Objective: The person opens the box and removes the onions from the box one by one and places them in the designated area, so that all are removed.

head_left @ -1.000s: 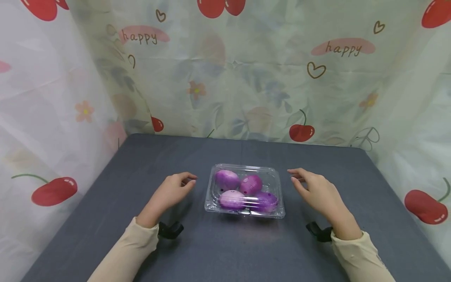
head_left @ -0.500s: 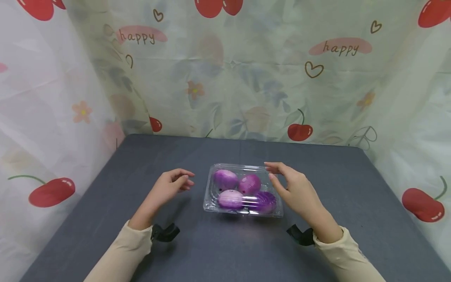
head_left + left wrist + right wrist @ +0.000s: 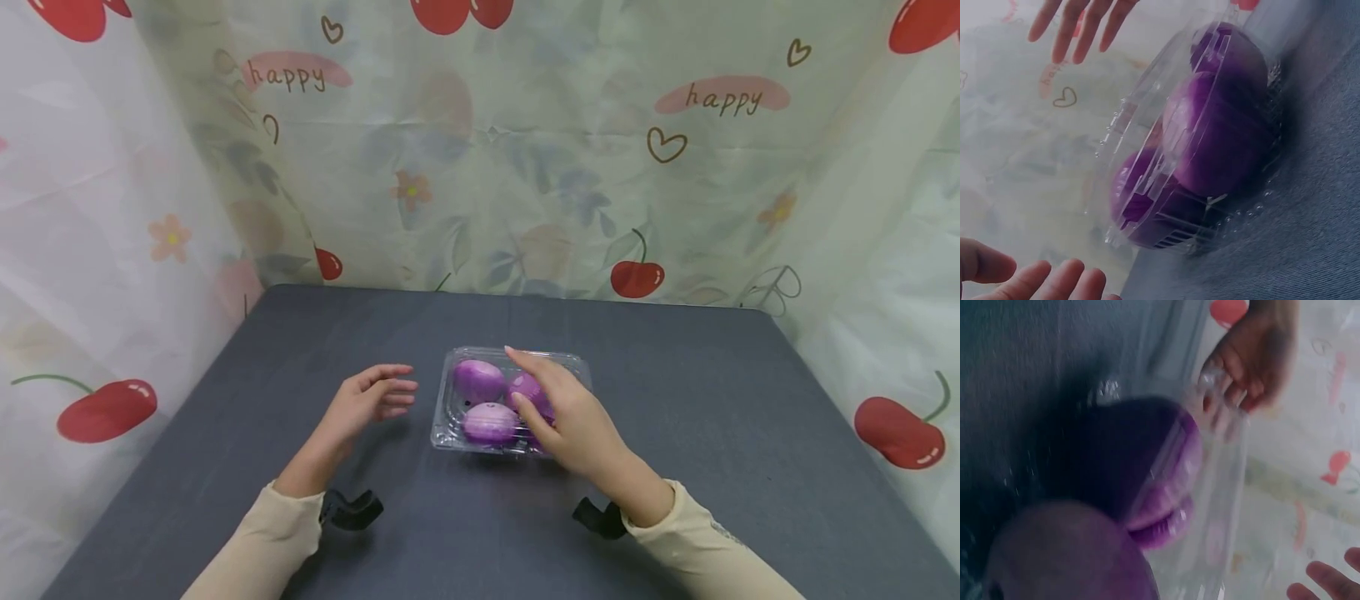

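A clear plastic clamshell box (image 3: 439, 439) with several purple onions (image 3: 491, 423) in it lies on the table in the head view. Its lid looks closed over the onions (image 3: 1222, 137) in the left wrist view. My right hand (image 3: 573, 421) hovers over the box's right half, its fingers extended to the left and covering the onion at the front right. Nothing is in its grasp, and contact with the lid cannot be made out. To the left of the box, my left hand (image 3: 360, 406) is held above the table with relaxed fingers, apart from the box.
The dark grey table (image 3: 375, 325) is bordered at the back and sides by a printed curtain (image 3: 510, 150) with cherries and the word happy. Black straps (image 3: 352, 510) circle both wrists below cream sleeves (image 3: 258, 533).
My right hand has moved left, from beside the box to above it. The left hand's fingers have straightened somewhat, with the hand staying beside the box. The box has stayed in place.
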Tool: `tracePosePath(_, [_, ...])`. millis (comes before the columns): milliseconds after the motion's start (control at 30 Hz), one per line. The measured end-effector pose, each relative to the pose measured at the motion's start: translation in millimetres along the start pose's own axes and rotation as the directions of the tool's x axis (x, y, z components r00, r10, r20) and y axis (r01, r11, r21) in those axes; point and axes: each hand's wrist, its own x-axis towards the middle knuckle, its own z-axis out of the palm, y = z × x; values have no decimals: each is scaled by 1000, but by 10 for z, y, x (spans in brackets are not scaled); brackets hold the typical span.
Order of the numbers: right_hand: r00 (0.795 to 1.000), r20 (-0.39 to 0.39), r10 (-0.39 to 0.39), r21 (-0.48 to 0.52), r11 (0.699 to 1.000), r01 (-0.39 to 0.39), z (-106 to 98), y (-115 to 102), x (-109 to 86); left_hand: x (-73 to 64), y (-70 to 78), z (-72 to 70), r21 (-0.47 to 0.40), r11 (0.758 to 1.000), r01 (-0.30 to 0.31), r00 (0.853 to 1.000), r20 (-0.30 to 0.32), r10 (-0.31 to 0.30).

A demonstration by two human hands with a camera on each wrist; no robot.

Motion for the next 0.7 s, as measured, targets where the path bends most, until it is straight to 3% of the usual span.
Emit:
tracePosePath(267, [995,73,-65,17,998,64,216,-101,10,-1,-136,67,-58,997,55,994,101,-49])
tracePosePath(700, [979,176,-100,32,995,96,535,-246,57,-76,-299,119,-144,973,179,956,258,-137])
